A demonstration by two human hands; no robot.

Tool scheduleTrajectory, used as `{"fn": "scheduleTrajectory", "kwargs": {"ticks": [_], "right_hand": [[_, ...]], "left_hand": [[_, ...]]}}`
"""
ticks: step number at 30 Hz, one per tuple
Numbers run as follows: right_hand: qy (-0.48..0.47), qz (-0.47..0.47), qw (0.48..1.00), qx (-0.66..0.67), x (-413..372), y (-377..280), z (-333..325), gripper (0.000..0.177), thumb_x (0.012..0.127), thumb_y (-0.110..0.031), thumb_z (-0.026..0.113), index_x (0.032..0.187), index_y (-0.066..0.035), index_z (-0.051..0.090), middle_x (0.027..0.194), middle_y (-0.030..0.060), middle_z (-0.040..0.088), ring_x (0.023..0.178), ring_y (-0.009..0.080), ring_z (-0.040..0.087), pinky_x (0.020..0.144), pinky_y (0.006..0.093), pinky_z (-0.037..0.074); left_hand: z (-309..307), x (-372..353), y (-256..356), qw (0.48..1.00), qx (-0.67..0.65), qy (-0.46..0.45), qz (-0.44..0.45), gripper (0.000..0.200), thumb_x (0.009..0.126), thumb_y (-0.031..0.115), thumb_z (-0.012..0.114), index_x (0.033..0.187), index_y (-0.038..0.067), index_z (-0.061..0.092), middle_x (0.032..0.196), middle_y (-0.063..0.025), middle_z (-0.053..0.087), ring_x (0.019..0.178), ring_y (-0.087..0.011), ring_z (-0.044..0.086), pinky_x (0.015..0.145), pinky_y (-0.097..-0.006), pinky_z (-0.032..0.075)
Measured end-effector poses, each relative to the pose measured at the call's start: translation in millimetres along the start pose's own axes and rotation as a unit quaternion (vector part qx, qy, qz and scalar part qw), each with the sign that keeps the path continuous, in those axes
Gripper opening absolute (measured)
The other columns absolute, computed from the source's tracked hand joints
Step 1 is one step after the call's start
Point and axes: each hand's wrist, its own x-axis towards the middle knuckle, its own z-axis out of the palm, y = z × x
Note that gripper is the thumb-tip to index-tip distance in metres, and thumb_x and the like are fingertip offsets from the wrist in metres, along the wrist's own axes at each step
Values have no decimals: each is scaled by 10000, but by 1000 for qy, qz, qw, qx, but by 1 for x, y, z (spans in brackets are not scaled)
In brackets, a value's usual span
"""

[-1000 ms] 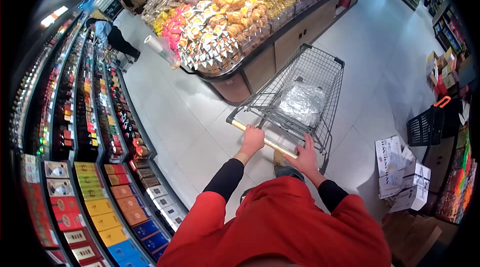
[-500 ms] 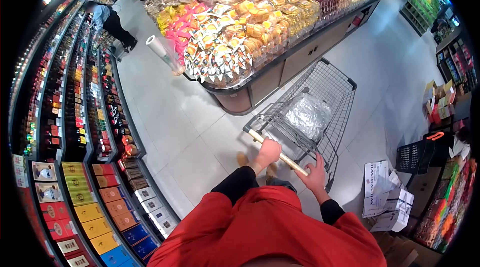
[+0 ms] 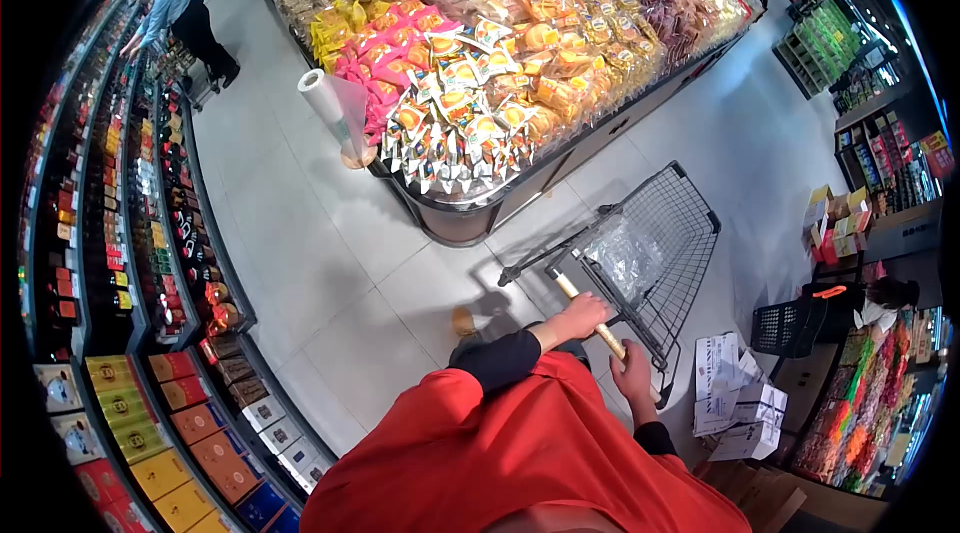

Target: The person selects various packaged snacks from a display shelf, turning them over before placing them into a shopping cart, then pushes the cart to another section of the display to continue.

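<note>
A wire shopping cart [image 3: 692,233] stands on the floor in front of my body, turned toward the right. My left hand [image 3: 584,316] is wrapped round the middle of its pale handle [image 3: 566,285]. Nearer to me, my right hand [image 3: 631,371] curls round the same handle close to its lower end. A clear, crinkled plastic bundle [image 3: 627,261] lies inside the cart; what it contains cannot be made out.
A display counter [image 3: 450,223] heaped with packaged snacks stands ahead, with a plastic bag roll [image 3: 318,93] at its corner. Shelves with boxes [image 3: 130,423] line the left, where a person [image 3: 185,23] leans in. White cartons [image 3: 745,423] and a black basket [image 3: 785,330] are on the right.
The cart has swung clockwise, and its handle and my left hand have shifted right and down. My right hand's fingers, spread before, have closed round the handle. The counter looks nearer.
</note>
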Motion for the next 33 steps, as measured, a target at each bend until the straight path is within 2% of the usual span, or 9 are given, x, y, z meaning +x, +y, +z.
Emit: {"fn": "scheduleTrajectory", "kwargs": {"ticks": [2,5,6,15,20,24,27,28,33], "right_hand": [[43,61,997,-34,14,-22,11,368,837,-308,744,1105,-73,653,1013,167,694,935,396,669,780,481,532],[38,194,974,-110,31,-22,24,262,829,-314,735,967,-95,696,879,151,705,831,398,681,710,502,528],[68,191,971,-122,35,-25,25,230,820,-324,730,843,-99,691,801,146,696,773,397,681,674,506,527],[87,241,957,-138,72,7,12,246,806,-323,733,768,-89,665,744,168,682,720,408,671,639,525,505],[85,275,951,-116,108,34,-4,221,789,-316,742,774,-104,682,748,159,690,727,395,680,638,511,518],[85,279,950,-115,143,49,-14,209,779,-320,754,775,-125,680,739,134,685,719,374,684,629,491,524],[81,269,952,-121,172,55,-20,212,782,-319,758,770,-123,677,749,131,687,724,365,687,630,488,526],[91,267,951,-129,183,59,-24,220,783,-321,760,766,-120,674,755,130,689,727,361,688,631,486,526],[71,271,951,-131,225,70,-32,245,787,-340,762,782,-114,668,763,130,691,731,366,687,632,486,527]], "left_hand": [[-8,-1,-16,998,33,43,-26,294,727,218,767,976,106,655,974,-68,633,1026,-276,610,1025,-410,412],[-32,-1,-50,993,86,70,-30,315,732,322,803,939,114,689,981,-67,637,1063,-256,582,1062,-416,379],[-36,1,-53,989,116,91,-13,436,708,458,825,933,106,696,981,-62,622,1067,-249,557,1092,-428,357],[-41,71,-62,998,59,-17,-13,693,698,735,705,916,77,730,914,-77,660,1026,-241,580,960,-390,388],[-51,113,-69,998,46,-32,-2,636,795,675,679,945,59,727,954,-85,668,1045,-266,582,1049,-424,373],[-66,153,-85,998,39,-2,40,574,833,616,674,926,50,671,931,-96,617,996,-282,578,976,-409,397],[-78,177,-99,996,50,39,60,554,843,597,673,943,52,653,922,-100,589,956,-291,568,977,-411,398],[-79,186,-101,991,28,104,76,534,761,526,753,882,22,627,904,-114,554,946,-303,548,931,-403,423],[-92,219,-117,989,-10,124,77,455,763,429,766,935,44,592,926,-121,548,937,-318,542,921,-423,433]]}}
